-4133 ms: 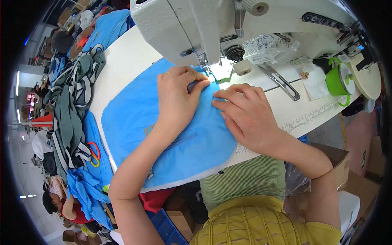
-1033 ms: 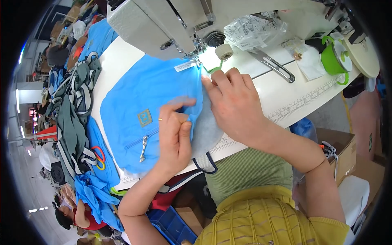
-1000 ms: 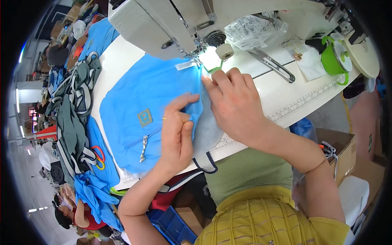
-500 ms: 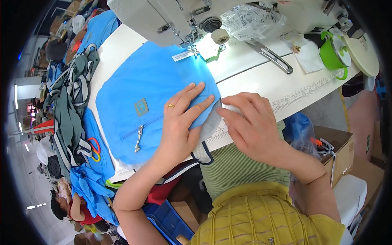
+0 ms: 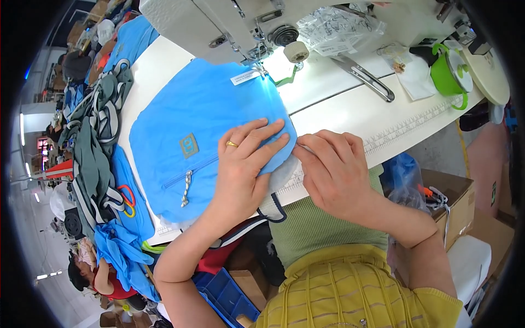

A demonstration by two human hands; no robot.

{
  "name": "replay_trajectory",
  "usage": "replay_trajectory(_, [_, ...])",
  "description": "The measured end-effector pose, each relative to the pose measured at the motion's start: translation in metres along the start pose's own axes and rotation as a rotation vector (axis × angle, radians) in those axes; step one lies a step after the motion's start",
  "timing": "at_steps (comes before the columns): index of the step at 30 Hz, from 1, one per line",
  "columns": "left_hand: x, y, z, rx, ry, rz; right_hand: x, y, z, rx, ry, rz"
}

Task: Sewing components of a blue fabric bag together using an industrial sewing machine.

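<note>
Left hand (image 5: 239, 164) spread flat, unclenched, a person pinches blue fabric (image 5: 199, 117) with the right hand (image 5: 336, 175) near the counter's (image 5: 339, 106) front edge; uneven tugging could skew layers beneath the sewing machine (image 5: 199, 27).

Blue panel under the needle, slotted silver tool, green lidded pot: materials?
Blue panel: probably thin synthetic fabric, matte; soft wrinkles, drapes flat. Exact fibre unclear.
Slotted silver tool: likely metal, fairly polished, judging by its bright grey sheen.
Green lidded pot: smooth, evenly coloured body; plastic or enamelled metal, the look leaves it open.
</note>
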State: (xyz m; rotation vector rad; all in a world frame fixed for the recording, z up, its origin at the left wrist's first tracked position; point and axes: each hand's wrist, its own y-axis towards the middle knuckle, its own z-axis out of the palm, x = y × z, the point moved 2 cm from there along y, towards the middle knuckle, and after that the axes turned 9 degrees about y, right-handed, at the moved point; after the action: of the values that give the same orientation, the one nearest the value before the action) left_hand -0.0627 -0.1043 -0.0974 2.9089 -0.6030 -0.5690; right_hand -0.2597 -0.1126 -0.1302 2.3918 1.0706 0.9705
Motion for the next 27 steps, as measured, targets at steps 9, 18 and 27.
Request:
replay_trajectory(9, [0.0,-0.004,0.009,-0.057,0.07,0.021,-0.002,0.006,-0.011,0.091,0.031,-0.02])
replay_trajectory(18, [0.01,0.009,0.008,-0.067,0.054,0.006,-0.012,0.031,-0.014,0.124,0.066,-0.036])
replay_trajectory(27, [0.041,0.032,0.01,-0.132,0.102,0.054,-0.028,0.049,0.005,0.092,0.035,-0.042])
